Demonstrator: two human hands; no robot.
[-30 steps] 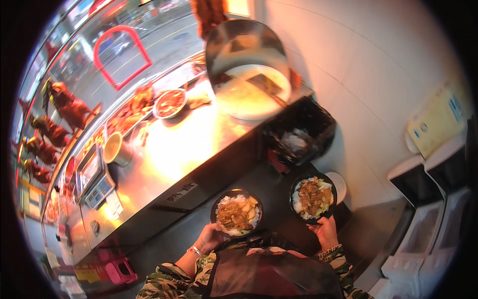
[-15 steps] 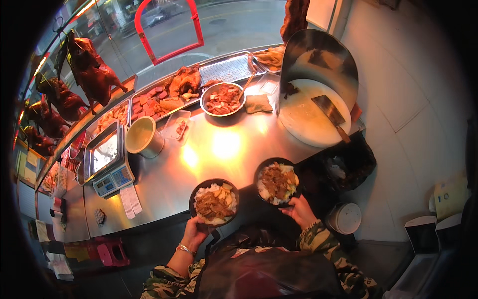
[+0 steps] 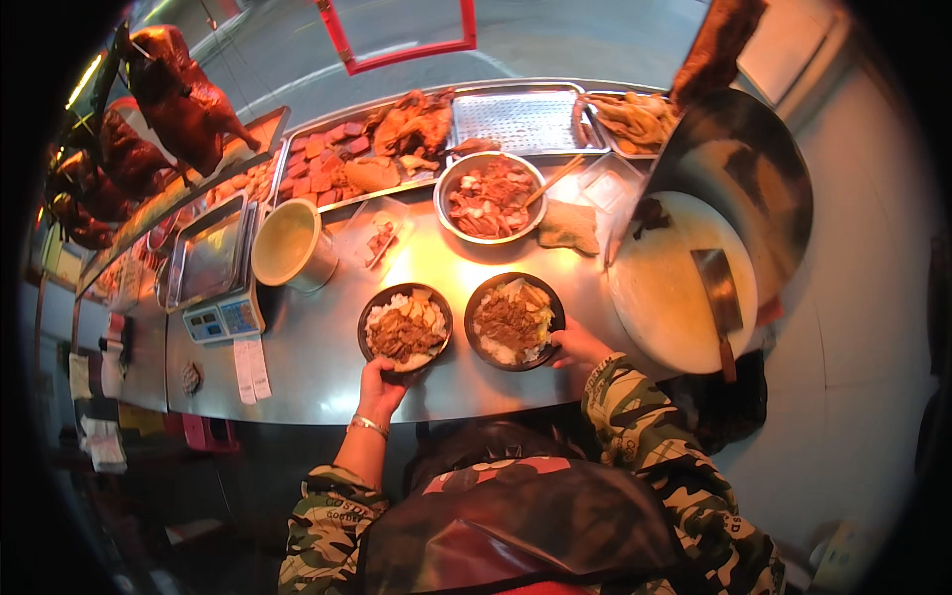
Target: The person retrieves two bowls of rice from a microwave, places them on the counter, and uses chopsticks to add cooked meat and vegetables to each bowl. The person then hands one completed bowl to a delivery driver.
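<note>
Two round black bowls of white rice topped with brown sliced meat and pale yellowish pieces are over the front of the steel counter (image 3: 327,387). My left hand (image 3: 381,391) grips the near edge of the left bowl (image 3: 365,315), fingers partly beneath it. On the right bowl (image 3: 557,302), my right hand (image 3: 581,345) is closed around the right side. The bowls sit level, a small gap apart. Whether their bases touch the counter I cannot tell. Beyond them stands a metal bowl (image 3: 444,210) of chopped reddish meat with chopsticks in it.
A cleaver (image 3: 716,288) lies on a round chopping board (image 3: 645,307) at right, behind a curved metal guard (image 3: 793,198). Leftward are a beige pot (image 3: 322,260), a scale (image 3: 224,319) and receipts (image 3: 252,369). Meat trays (image 3: 516,124) line the back; roast ducks (image 3: 183,99) hang far left.
Both hands have carried the bowls forward, from the counter's front edge to over its top. The right bowl has also come slightly left. My view has shifted too.
</note>
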